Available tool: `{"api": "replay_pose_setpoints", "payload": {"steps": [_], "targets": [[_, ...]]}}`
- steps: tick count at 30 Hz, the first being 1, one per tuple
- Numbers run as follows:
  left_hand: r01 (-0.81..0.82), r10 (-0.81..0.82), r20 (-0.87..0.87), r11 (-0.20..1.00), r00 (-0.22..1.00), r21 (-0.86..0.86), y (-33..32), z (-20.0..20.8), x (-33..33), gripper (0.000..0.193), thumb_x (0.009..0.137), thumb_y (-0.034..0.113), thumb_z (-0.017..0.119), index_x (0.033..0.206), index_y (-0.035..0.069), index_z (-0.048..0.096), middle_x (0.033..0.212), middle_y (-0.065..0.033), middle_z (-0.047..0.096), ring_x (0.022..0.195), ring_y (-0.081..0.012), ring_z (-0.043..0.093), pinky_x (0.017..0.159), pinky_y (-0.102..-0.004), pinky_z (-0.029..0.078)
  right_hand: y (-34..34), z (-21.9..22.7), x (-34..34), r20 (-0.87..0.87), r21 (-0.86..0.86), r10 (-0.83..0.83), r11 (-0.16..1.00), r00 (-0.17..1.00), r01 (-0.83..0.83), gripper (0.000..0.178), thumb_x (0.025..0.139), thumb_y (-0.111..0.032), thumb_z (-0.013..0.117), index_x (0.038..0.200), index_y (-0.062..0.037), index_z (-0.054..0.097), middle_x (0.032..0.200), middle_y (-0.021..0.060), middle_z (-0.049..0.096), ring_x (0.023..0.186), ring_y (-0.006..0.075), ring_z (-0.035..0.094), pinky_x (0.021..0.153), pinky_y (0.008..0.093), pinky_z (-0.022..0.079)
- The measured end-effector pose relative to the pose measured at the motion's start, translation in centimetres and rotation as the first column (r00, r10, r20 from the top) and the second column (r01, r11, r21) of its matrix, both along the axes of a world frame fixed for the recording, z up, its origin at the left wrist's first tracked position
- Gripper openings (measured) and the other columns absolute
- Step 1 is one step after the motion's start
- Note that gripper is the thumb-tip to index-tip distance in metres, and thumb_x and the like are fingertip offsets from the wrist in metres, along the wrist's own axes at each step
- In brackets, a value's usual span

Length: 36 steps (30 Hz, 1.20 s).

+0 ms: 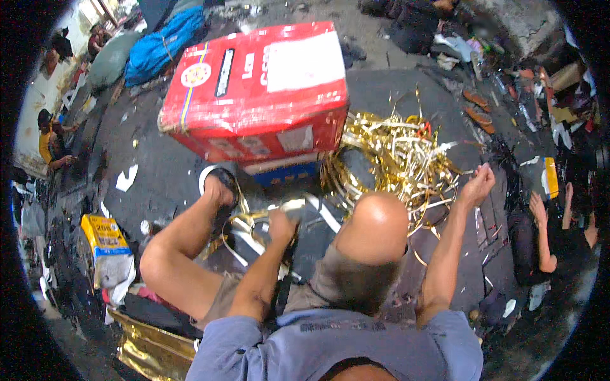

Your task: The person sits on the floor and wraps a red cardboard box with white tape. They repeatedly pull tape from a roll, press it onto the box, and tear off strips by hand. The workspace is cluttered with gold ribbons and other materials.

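A tangled heap of shiny gold strips (pixel 406 152) lies on the dark floor in front of my raised right knee. Past its right edge is my right hand (pixel 478 185), its fingers curled together. A thin strand from the heap reaches toward these fingers, but what they hold is too small to make out. Between my legs, my left hand (pixel 281 227) is closed and a little blurred, low over some loose pale and gold strips (pixel 251 235). Whatever it grips is hidden.
A large red carton (pixel 254 95) stands ahead on a blue base (pixel 286 178). To my left is a yellow packet (pixel 101 235); folded gold sheeting (pixel 152 346) lies near my left hip. Other people sit at far left and right (pixel 546 235). Sandals (pixel 478 109) and scraps litter the right.
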State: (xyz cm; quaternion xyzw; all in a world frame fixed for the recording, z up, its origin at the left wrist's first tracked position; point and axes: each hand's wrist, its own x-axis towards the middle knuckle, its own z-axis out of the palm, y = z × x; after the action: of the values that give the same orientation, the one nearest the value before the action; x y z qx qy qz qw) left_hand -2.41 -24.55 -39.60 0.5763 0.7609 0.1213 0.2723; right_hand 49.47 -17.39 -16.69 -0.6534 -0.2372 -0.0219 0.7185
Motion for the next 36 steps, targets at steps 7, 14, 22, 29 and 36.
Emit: {"api": "replay_pose_setpoints", "payload": {"steps": [7,14,22,29,36], "targets": [[0.591,-0.575,0.191,0.806,0.796,-0.033,4.4,-0.5,1.4,0.030,0.092,0.028,0.059,0.092,0.003,0.075,0.098,-0.0237,0.075,0.094,-0.0416,0.074,0.081,-0.0524,0.057,-4.3,12.8,-12.6,0.100,-0.368,0.752,0.637,0.652,-0.678,0.009,0.101,-0.012,0.066,0.105,-0.0041,0.067,0.098,0.0003,0.066,0.093,0.0113,0.060,0.087,0.0280,0.050],[0.086,-0.101,0.148,0.991,0.984,0.102,8.8,5.4,2.6,0.067,0.076,0.051,0.084,0.105,-0.009,0.073,0.111,-0.0339,0.070,0.106,-0.0481,0.069,0.090,-0.0530,0.056,-5.8,20.0,-24.9,0.162,-0.540,0.962,0.274,0.220,-0.796,0.010,0.092,-0.005,0.071,0.101,0.0000,0.070,0.091,0.0070,0.071,0.085,0.0164,0.068,0.078,0.0301,0.053],[0.061,-0.055,0.065,0.993,0.996,-0.100,-2.1,-1.5,3.1,0.040,0.087,0.024,0.074,0.118,0.001,0.067,0.118,-0.0218,0.071,0.108,-0.0359,0.072,0.087,-0.0524,0.058,-8.2,21.5,-24.4,0.059,-0.544,0.973,0.218,0.222,-0.810,0.013,0.088,-0.008,0.074,0.097,0.0020,0.073,0.089,0.0124,0.073,0.081,0.0195,0.071,0.076,0.0338,0.055],[0.735,-0.787,0.362,0.607,0.500,0.303,5.5,21.2,7.0,0.024,0.086,0.020,0.070,0.091,-0.004,0.074,0.092,-0.0251,0.074,0.089,-0.0396,0.074,0.077,-0.0527,0.056,-3.1,20.6,-27.5,0.098,-0.705,0.970,-0.089,-0.221,-0.704,0.049,0.095,-0.018,0.074,0.138,-0.0019,0.060,0.120,0.0137,0.065,0.116,0.0257,0.063,0.102,0.0372,0.049],[0.753,-0.790,0.286,0.608,0.542,0.251,11.3,49.1,-3.9,0.028,0.096,0.024,0.072,0.105,-0.002,0.076,0.096,-0.0134,0.077,0.091,-0.0195,0.071,0.082,-0.0395,0.057,3.3,21.2,-30.3,-0.461,-0.285,0.831,-0.471,-0.311,-0.835,0.038,0.105,-0.034,0.066,0.130,-0.0060,0.064,0.095,-0.0006,0.069,0.076,0.0064,0.062,0.069,0.0263,0.053]]}}
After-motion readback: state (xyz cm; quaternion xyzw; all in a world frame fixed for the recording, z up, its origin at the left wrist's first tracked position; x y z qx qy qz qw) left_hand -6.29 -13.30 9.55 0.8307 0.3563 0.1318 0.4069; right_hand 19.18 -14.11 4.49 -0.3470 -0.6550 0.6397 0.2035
